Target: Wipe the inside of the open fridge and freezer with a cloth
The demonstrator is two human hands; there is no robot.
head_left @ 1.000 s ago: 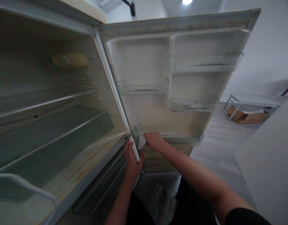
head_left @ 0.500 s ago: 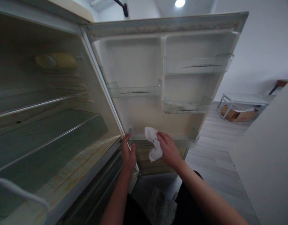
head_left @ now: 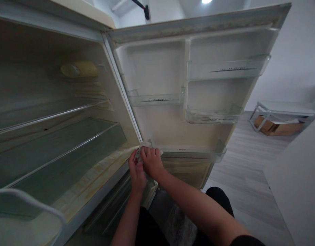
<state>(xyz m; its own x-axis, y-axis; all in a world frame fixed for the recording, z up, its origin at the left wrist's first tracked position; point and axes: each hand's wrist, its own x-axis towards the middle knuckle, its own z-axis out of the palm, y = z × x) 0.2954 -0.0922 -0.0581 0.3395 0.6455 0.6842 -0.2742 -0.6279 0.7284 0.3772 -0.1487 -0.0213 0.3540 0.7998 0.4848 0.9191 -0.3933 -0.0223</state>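
A white cloth [head_left: 145, 145] is bunched at the hinge side of the open fridge door [head_left: 160, 126], by the edge of the fridge body [head_left: 96, 201]. My right hand [head_left: 151, 162] is closed over the cloth and presses it there. Close beside it on the left, my left hand [head_left: 137, 174] rests at the fridge's front edge, its thumb and fingers apart and near the cloth. Whether its fingertips touch the cloth is unclear. The lowest door bin [head_left: 219, 153] lies to the right of both hands.
Glass shelves [head_left: 70, 150] and yellowish stains are inside the fridge at left. A white cable [head_left: 31, 204] curves at lower left. Clear bins [head_left: 226, 70] line the door. A low white table [head_left: 285, 107] with a cardboard box [head_left: 277, 127] stands at right.
My right hand has moved left with the cloth, from in front of the door to the hinge edge beside my left hand. The view has shifted slightly left.
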